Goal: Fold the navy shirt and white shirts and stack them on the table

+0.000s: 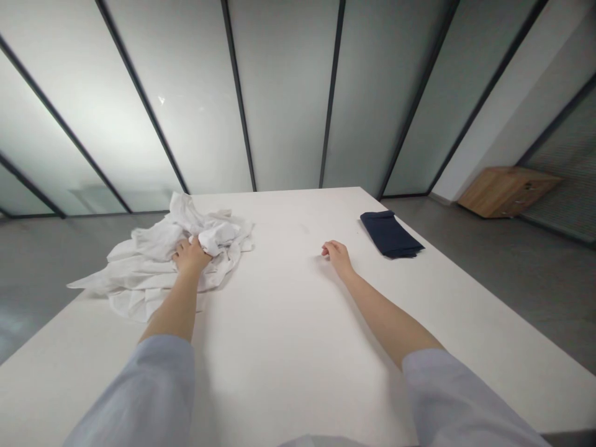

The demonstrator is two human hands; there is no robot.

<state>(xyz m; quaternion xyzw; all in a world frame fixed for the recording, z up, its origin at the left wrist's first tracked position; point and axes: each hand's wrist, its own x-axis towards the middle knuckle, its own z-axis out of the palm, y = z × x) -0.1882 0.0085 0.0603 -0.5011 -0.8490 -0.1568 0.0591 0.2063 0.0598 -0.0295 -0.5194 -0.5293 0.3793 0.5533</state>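
Pale blue sleeves (144, 397) reach partway down both forearms, closest to the camera. Past the left sleeve, the left hand (192, 257) presses into a crumpled white cloth (153, 273), its fingers curled down among the folds. The fabric hides the fingertips, so how firmly they grip cannot be told. The cloth lies in a loose heap of ridges and creases on the left side of a white table (279, 372), and one pointed corner hangs out over the table's left edge.

The right hand (338, 257) rests on the tabletop, well apart from the heap. Its fingers are half curled and hold nothing. Just beyond it to the right lies a folded navy cloth (391, 234), near the hand but not touching it, close to the table's right edge.

Grey floor (488, 261) spreads out on both sides of the table. Off to the far right, a low wooden cabinet (507, 191) stands against the wall. Ahead, a frosted glass wall (284, 93) with dark metal frames rises behind the table.
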